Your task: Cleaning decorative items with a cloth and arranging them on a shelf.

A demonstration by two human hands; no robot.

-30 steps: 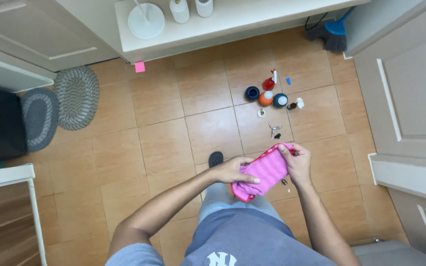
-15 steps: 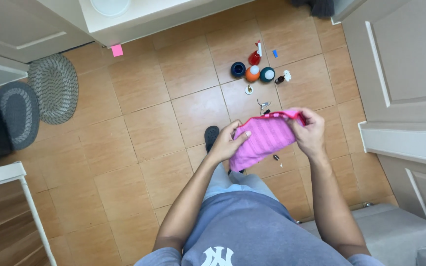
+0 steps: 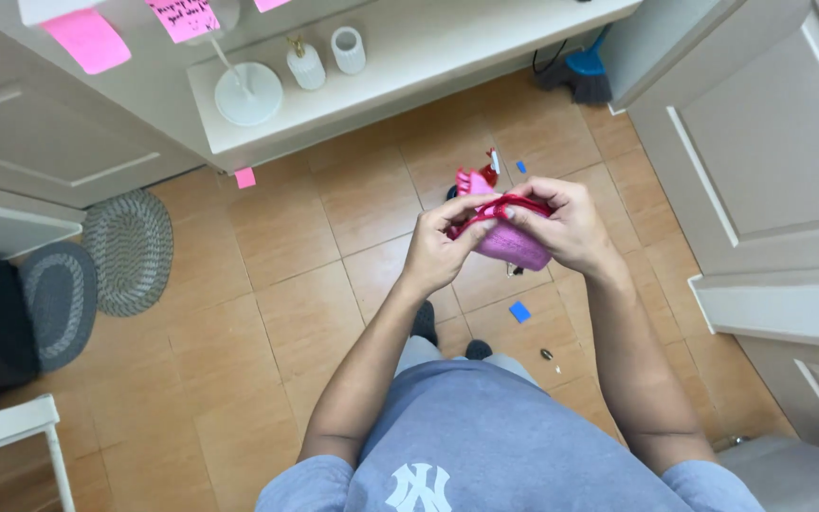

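I hold a pink pouch [image 3: 514, 242] with a red zipper edge in front of my chest, over the tiled floor. My left hand [image 3: 438, 251] grips its left end and my right hand [image 3: 561, 223] pinches its top edge on the right. The pouch mouth faces up between my fingers. Behind the pouch, small items [image 3: 485, 173] lie on the floor, mostly hidden by my hands.
A white shelf [image 3: 409, 66] at the top carries a round stand and two small white containers. Pink notes [image 3: 92, 38] stick to the cabinet. Oval grey rugs [image 3: 130, 248] lie left. White doors [image 3: 760, 152] stand right. A blue square [image 3: 519, 311] lies on the tiles.
My hands have lifted the pouch higher and closer to me, now bunched between both hands. The view has tilted toward the shelf, and the floor items are now mostly covered.
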